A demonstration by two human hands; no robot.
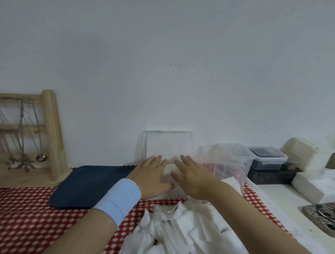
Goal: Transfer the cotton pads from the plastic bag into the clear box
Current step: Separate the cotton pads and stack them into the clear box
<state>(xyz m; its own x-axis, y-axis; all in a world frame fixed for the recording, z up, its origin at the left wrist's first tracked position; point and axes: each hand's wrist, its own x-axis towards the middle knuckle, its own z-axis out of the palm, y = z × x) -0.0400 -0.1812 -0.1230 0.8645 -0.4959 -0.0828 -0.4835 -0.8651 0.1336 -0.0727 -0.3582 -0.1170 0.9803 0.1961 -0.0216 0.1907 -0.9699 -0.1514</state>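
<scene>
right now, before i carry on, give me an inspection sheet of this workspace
surface: red and white patterned cloth; white counter to its right
job's things: clear box against the wall, a clear panel standing up at its back; plastic bag nearest the camera, many cotton pads in it; a small white stack sits between the hands
clutter: blue tray, wooden stand hung with chains, lidded containers, tissue stacks
hands: left hand and right hand flat, fingers straight, side by side at the box
cables: nothing seen
surroundings: plain white wall
</scene>
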